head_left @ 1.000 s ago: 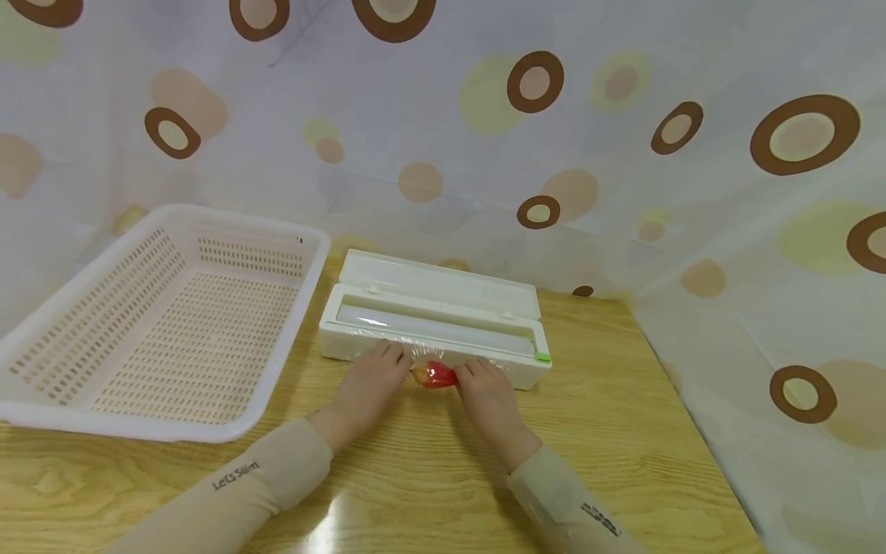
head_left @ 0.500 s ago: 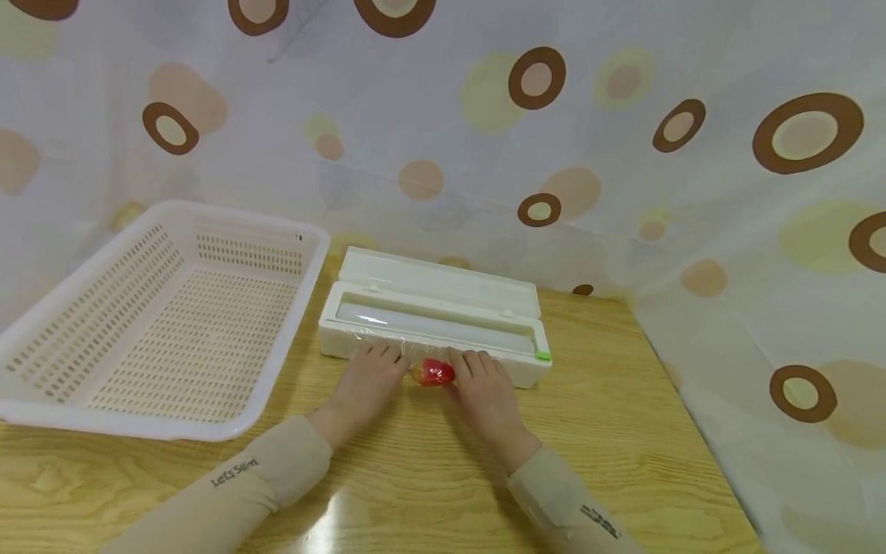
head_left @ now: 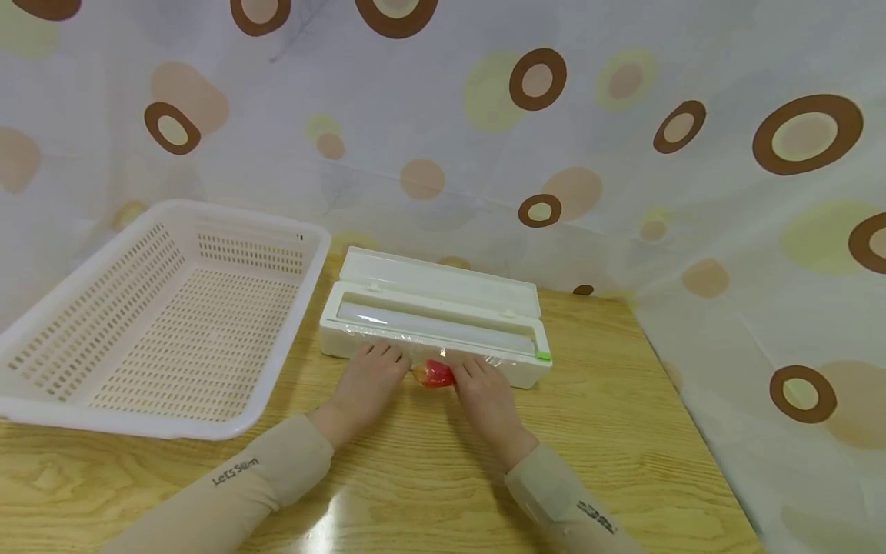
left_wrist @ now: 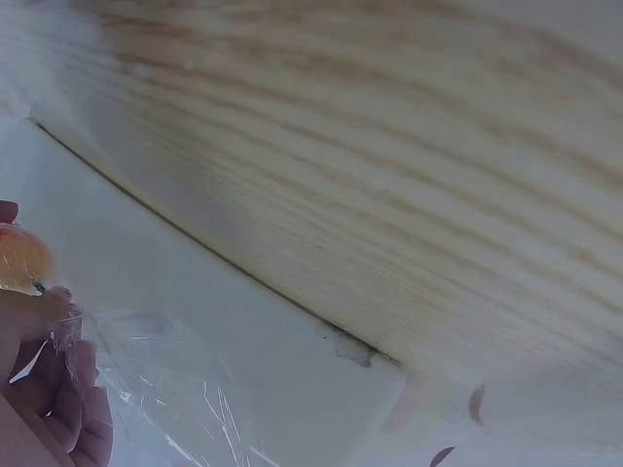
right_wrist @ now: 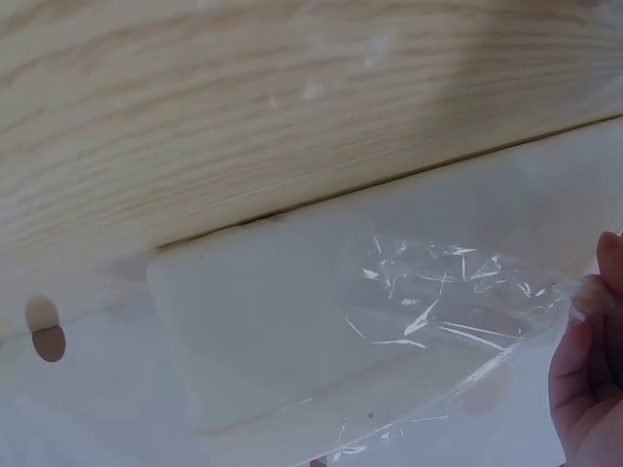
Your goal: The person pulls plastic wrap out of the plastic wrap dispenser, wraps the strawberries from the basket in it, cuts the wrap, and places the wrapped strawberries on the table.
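A small red-and-yellow fruit (head_left: pixel 434 374), wrapped in clear cling film, sits between the two hands in front of the dispenser. A short dark stem shows on the orange-yellow fruit (left_wrist: pixel 23 261) in the left wrist view. My left hand (head_left: pixel 371 382) pinches gathered film on the stem side. On the red side, my right hand (head_left: pixel 486 395) grips film, its fingertips right at the fruit. Crinkled cling film (right_wrist: pixel 438 292) stretches from the right fingers across the box front. The white cling film dispenser (head_left: pixel 429 348) stands with its lid up and a roll (head_left: pixel 436 323) inside.
To the left is a large white plastic basket (head_left: pixel 208 346) with slotted walls. A green slider (head_left: pixel 543 356) sits at the dispenser's right end. The wooden table (head_left: pixel 609 438) meets a patterned sheet (head_left: pixel 443 115) at the back and right.
My right fingers reached forward toward the dispenser front, then drew back beside the fruit. The fruit turned slightly. My left hand stayed almost in place.
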The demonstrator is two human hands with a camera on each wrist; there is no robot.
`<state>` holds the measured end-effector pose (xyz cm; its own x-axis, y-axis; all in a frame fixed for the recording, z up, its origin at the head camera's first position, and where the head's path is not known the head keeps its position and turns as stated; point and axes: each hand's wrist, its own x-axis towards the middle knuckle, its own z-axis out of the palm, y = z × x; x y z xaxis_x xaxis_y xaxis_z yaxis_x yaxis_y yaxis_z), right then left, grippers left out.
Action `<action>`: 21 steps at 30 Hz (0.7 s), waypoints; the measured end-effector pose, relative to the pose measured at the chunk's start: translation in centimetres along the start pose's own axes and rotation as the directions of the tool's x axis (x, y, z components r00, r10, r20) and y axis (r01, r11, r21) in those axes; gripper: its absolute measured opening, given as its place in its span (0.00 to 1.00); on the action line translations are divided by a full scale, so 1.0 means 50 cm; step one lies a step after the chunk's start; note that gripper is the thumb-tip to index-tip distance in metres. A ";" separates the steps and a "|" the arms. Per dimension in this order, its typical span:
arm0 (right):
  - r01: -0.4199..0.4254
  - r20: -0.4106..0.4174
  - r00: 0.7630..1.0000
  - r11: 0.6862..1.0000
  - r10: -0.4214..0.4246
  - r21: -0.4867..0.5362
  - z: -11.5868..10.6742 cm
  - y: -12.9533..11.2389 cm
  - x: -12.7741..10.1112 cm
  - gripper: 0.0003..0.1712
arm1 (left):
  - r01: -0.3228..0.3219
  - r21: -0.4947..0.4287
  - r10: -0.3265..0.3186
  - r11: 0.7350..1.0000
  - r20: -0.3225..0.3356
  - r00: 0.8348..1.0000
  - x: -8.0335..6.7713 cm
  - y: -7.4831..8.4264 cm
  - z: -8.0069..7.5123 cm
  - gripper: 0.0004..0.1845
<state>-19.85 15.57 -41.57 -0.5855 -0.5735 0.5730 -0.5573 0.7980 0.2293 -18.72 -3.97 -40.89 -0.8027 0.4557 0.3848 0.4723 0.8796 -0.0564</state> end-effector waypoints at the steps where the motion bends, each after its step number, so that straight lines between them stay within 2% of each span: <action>1: -0.001 0.002 1.000 1.000 0.001 -0.003 0.000 0.000 0.000 0.13 | 0.001 -0.004 -0.001 1.000 0.004 1.000 0.000 0.000 -0.001 0.11; 7: -0.014 -0.018 1.000 0.999 0.013 -0.050 0.000 0.006 -0.001 0.21 | -0.001 0.004 0.001 1.000 0.013 1.000 0.002 -0.003 -0.003 0.10; 13: 0.021 -0.055 0.998 0.998 -0.024 -0.059 0.000 0.024 -0.015 0.09 | -0.008 -0.009 0.008 1.000 -0.005 1.000 0.003 -0.005 -0.005 0.09; 21: 0.055 -0.075 0.995 0.996 -0.060 -0.074 -0.003 0.029 -0.020 0.10 | -0.004 -0.049 0.003 0.999 -0.010 1.000 0.002 -0.003 0.000 0.10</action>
<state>-19.97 17.33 -41.69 -0.5048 -0.6048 0.6159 -0.5430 0.7771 0.3181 -18.89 -4.04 -40.82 -0.7977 0.4571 0.3934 0.4926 0.8702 -0.0124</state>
